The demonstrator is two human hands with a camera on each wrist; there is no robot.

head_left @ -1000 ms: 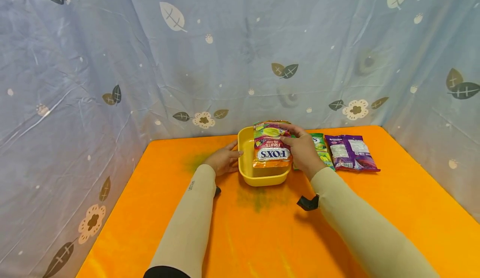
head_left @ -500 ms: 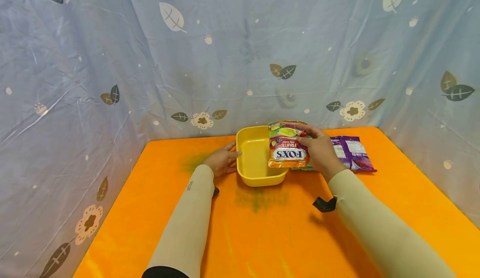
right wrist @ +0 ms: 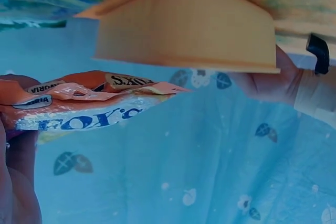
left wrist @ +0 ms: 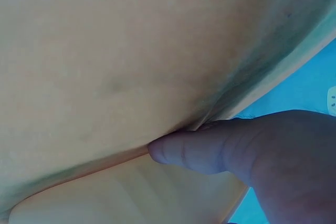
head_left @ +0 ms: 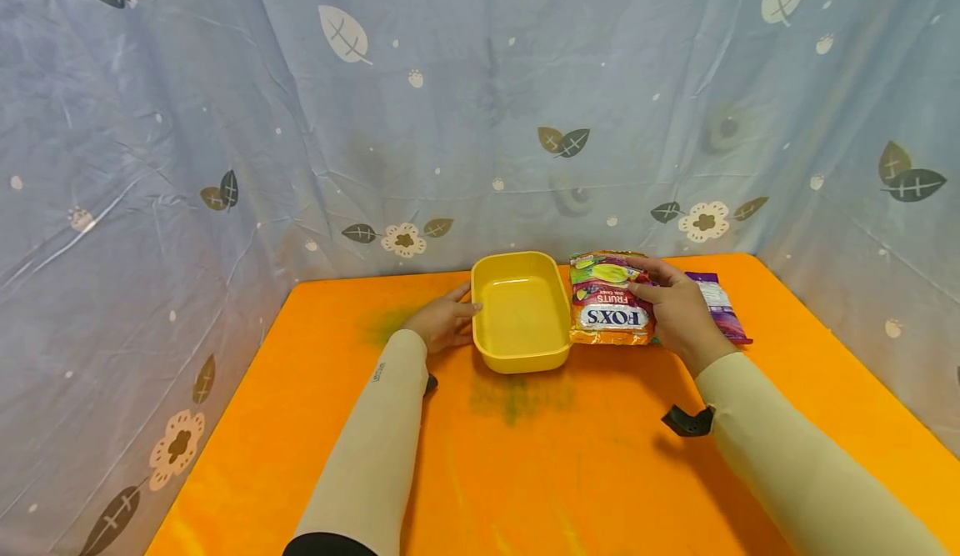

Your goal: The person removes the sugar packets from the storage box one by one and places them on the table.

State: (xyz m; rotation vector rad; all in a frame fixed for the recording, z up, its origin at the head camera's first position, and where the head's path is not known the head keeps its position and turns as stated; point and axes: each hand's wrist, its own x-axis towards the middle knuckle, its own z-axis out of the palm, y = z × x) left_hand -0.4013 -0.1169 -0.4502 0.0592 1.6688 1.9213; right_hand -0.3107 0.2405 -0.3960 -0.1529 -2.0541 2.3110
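Note:
A yellow plastic basin (head_left: 521,310) stands on the table with nothing in it. My left hand (head_left: 442,320) holds its left side, the thumb (left wrist: 194,150) at the rim in the left wrist view. My right hand (head_left: 678,310) pinches the right edge of a red and orange bag of Fox's fruit candy (head_left: 609,302), thumb on top. In the right wrist view this candy bag (right wrist: 100,100) hangs in the air, apart from the basin (right wrist: 184,30) and the table. The fingers under the bag are mostly hidden.
A purple packet (head_left: 718,306) lies right of the basin, partly behind my right hand. A green and blue packet (right wrist: 31,3) lies on the table in the right wrist view, almost covered by the candy bag from above. A patterned curtain (head_left: 450,122) encloses the orange table (head_left: 525,456).
My right hand has carried the candy bag rightward, from over the basin to beside its right edge. The bag now covers the green packet. My left hand stays at the basin.

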